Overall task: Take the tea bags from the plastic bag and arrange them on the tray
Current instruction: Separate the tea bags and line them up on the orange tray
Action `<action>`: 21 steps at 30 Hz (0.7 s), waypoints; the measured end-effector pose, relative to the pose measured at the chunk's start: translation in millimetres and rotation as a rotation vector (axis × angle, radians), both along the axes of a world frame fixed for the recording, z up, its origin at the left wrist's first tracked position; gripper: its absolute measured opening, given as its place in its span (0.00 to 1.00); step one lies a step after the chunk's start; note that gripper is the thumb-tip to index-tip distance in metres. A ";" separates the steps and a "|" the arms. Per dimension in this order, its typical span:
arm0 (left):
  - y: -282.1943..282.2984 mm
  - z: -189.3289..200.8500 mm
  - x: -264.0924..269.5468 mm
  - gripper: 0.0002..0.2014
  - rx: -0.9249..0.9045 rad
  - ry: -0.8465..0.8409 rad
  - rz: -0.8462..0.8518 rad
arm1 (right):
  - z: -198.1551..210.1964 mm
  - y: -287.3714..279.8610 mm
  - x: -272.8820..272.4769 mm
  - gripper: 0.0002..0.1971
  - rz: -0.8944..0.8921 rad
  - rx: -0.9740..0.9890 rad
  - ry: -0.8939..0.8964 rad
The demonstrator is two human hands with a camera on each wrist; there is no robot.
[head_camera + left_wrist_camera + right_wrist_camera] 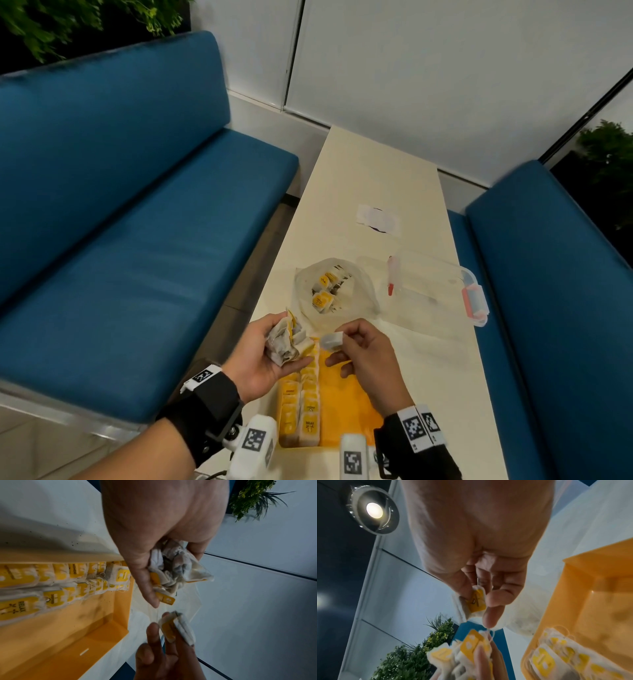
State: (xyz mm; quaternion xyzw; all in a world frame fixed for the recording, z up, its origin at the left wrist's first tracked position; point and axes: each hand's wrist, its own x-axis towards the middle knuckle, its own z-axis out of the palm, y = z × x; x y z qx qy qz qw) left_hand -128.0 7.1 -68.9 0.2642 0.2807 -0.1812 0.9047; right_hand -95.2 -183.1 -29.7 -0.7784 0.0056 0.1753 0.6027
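Note:
My left hand (270, 356) grips a crumpled bunch of tea bags (289, 337) with yellow tags, held above the far left corner of the yellow tray (352, 411). The same bunch (175, 568) shows in the left wrist view under my curled fingers. My right hand (359, 346) pinches a single tea bag (331, 341) between thumb and fingers, just right of the bunch; the single tea bag (475, 604) shows its yellow tag. Two rows of tea bags (301, 404) lie along the tray's left side. The clear plastic bag (334, 291) lies open beyond the hands with several tea bags inside.
A clear plastic box (431, 294) with a red latch (474, 301) sits right of the bag, holding a red-tipped item (391, 275). A white paper (378, 219) lies farther up the narrow table (376, 164). Blue benches (137, 205) flank both sides.

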 end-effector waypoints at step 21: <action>17.0 -32.1 -9.6 0.14 -0.135 0.027 0.047 | -25.3 -24.5 1.5 0.12 0.220 -0.606 -0.134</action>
